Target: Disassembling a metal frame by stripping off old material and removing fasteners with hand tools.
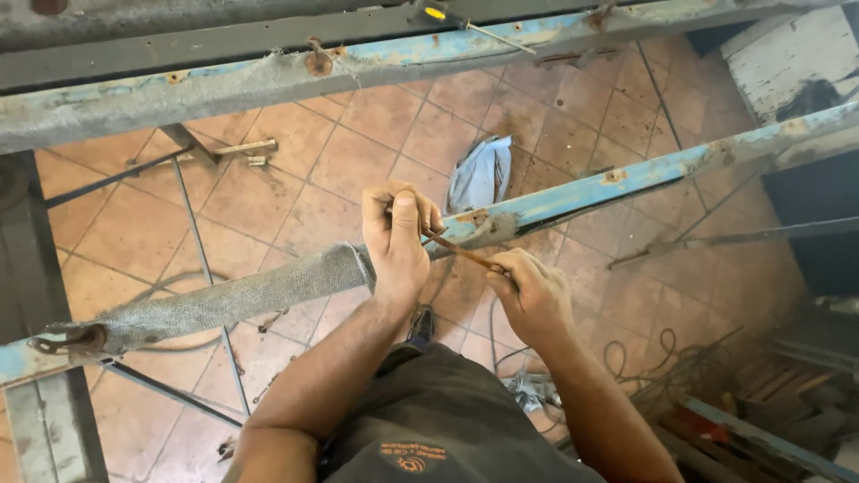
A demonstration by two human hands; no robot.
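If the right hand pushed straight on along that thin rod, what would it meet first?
Probably the left hand, gripping the blue metal bar: the rusty rod in the right hand points there. Depth is uncertain.

We see a rust-brown rod [461,252] against a metal rail [617,182] of flaking pale blue paint spotted with orange rust, part of it wrapped in grey woven webbing [242,300]. Beneath us lie terracotta floor tiles [358,156] with dark grout lines, a crumpled white-and-blue bag [480,174], and a yellow-handled screwdriver [465,22] above.
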